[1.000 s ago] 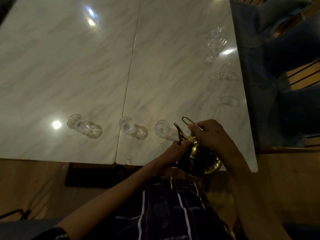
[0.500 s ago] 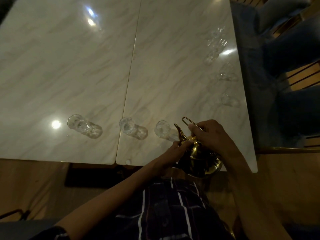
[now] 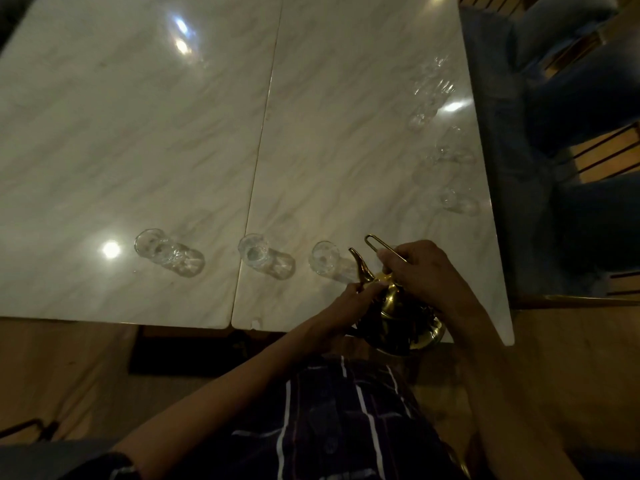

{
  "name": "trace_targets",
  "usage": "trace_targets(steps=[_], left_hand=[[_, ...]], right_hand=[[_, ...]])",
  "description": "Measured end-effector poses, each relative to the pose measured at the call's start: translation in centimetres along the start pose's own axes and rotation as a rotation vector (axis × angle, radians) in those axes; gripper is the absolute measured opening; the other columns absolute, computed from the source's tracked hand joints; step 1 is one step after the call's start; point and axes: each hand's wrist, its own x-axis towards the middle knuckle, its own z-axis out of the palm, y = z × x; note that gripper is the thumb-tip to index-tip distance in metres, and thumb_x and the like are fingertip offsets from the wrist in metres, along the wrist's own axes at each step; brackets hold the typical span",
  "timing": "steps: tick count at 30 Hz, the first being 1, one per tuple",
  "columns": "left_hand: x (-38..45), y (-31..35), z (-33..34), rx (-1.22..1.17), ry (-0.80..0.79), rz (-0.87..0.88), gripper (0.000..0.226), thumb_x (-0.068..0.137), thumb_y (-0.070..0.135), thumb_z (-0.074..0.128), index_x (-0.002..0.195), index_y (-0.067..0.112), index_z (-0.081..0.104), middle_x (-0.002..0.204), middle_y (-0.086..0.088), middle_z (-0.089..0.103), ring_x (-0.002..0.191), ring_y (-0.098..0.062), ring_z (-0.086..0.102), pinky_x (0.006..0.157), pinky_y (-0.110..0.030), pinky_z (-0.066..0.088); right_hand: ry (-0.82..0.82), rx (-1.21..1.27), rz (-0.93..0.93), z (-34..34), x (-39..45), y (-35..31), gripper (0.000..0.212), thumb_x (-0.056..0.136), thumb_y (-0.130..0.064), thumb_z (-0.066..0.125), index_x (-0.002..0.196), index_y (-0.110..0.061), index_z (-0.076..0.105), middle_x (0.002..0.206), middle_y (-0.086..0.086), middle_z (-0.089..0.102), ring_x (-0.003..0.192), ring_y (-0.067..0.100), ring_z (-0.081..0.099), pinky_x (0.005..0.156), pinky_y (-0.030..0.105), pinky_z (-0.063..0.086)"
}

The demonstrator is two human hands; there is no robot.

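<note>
A brass teapot (image 3: 398,323) sits at the near right edge of the marble table (image 3: 173,150), its spout pointing toward the nearest clear glass (image 3: 327,261). My right hand (image 3: 426,271) grips the thin wire handle over the pot. My left hand (image 3: 353,303) holds the pot at the base of the spout, near the lid. Two more clear glasses stand in a row to the left, one (image 3: 263,259) by the table seam and one (image 3: 166,252) farther left.
Several more clear glasses (image 3: 453,199) stand along the table's right edge. Blue upholstered chairs (image 3: 571,116) line the right side. The wooden floor lies below the near table edge, and a metal chair frame (image 3: 31,427) shows at the lower left.
</note>
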Motion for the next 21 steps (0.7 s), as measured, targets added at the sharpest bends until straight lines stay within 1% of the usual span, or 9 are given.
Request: trace_targets(steps=[2,5,9,11,14,17,18,20,21], left_hand=[[0.0,-0.2,0.0,-0.014,-0.012,0.001,0.043,0.11,0.047,0.045,0.123,0.014,0.069,0.108,-0.001,0.078,0.081,-0.003,0.076,0.065,-0.016,0.055],[-0.1,-0.3,0.0,-0.026,-0.01,0.007,0.037,0.11,0.045,0.046,0.119,0.017,0.069,0.1,0.005,0.078,0.077,0.001,0.076,0.061,-0.01,0.055],[0.0,-0.3,-0.1,-0.023,0.002,0.0,0.048,0.108,0.051,0.048,0.13,0.014,0.068,0.119,-0.006,0.078,0.093,-0.009,0.076,0.071,-0.02,0.055],[0.0,-0.5,-0.2,-0.035,0.009,-0.002,0.048,0.108,0.051,0.049,0.13,0.013,0.068,0.12,-0.008,0.078,0.095,-0.012,0.077,0.072,-0.021,0.056],[-0.2,-0.5,-0.4,-0.058,0.029,0.015,0.041,0.109,0.044,0.05,0.124,0.011,0.07,0.114,-0.005,0.079,0.093,-0.009,0.077,0.072,-0.018,0.059],[-0.4,-0.7,-0.5,-0.1,0.07,0.006,0.043,0.108,0.044,0.055,0.129,0.008,0.065,0.12,-0.009,0.077,0.106,-0.021,0.076,0.094,-0.033,0.061],[-0.5,-0.8,-0.5,-0.121,0.094,-0.01,0.043,0.105,0.046,0.058,0.13,0.011,0.062,0.118,-0.006,0.075,0.105,-0.02,0.075,0.097,-0.037,0.061],[-0.4,-1.1,-0.6,-0.147,0.135,-0.022,0.051,0.101,0.051,0.064,0.135,0.016,0.052,0.119,0.002,0.069,0.102,-0.013,0.072,0.094,-0.037,0.061],[-0.4,-1.2,-0.7,-0.153,0.157,-0.017,0.063,0.096,0.056,0.068,0.14,0.016,0.048,0.123,0.001,0.067,0.104,-0.014,0.073,0.093,-0.038,0.062]], right_hand=[[-0.005,0.005,0.004,0.0,0.0,0.0,0.039,0.097,-0.038,0.056,0.077,-0.011,0.076,0.076,0.011,0.073,0.079,0.024,0.069,0.078,0.038,0.053],[-0.008,0.007,-0.001,0.1,0.0,0.1,0.038,0.097,-0.037,0.056,0.076,-0.012,0.076,0.077,0.011,0.073,0.079,0.024,0.07,0.078,0.038,0.053],[-0.021,0.015,-0.014,0.1,0.1,0.3,0.037,0.097,-0.036,0.055,0.075,-0.014,0.075,0.075,0.007,0.073,0.077,0.021,0.069,0.079,0.038,0.053],[-0.021,0.016,-0.019,0.3,0.2,0.5,0.037,0.097,-0.037,0.056,0.072,-0.017,0.074,0.072,0.005,0.072,0.076,0.02,0.069,0.078,0.039,0.053],[-0.029,0.037,-0.021,0.8,0.6,1.1,0.038,0.095,-0.04,0.056,0.072,-0.017,0.074,0.07,0.004,0.071,0.074,0.02,0.069,0.078,0.042,0.056],[-0.032,0.062,-0.054,1.3,0.7,1.8,0.041,0.095,-0.042,0.056,0.065,-0.017,0.07,0.064,0.005,0.066,0.064,0.018,0.064,0.072,0.045,0.055],[-0.032,0.082,-0.068,1.4,0.6,2.1,0.043,0.095,-0.042,0.057,0.064,-0.014,0.069,0.064,0.009,0.065,0.062,0.021,0.063,0.071,0.046,0.054],[-0.029,0.128,-0.079,1.6,0.6,2.8,0.046,0.095,-0.041,0.058,0.067,-0.006,0.068,0.067,0.018,0.065,0.066,0.033,0.066,0.069,0.049,0.055],[-0.032,0.153,-0.078,1.6,0.6,3.2,0.046,0.095,-0.041,0.058,0.069,-0.004,0.069,0.069,0.02,0.066,0.069,0.035,0.067,0.069,0.049,0.055]])
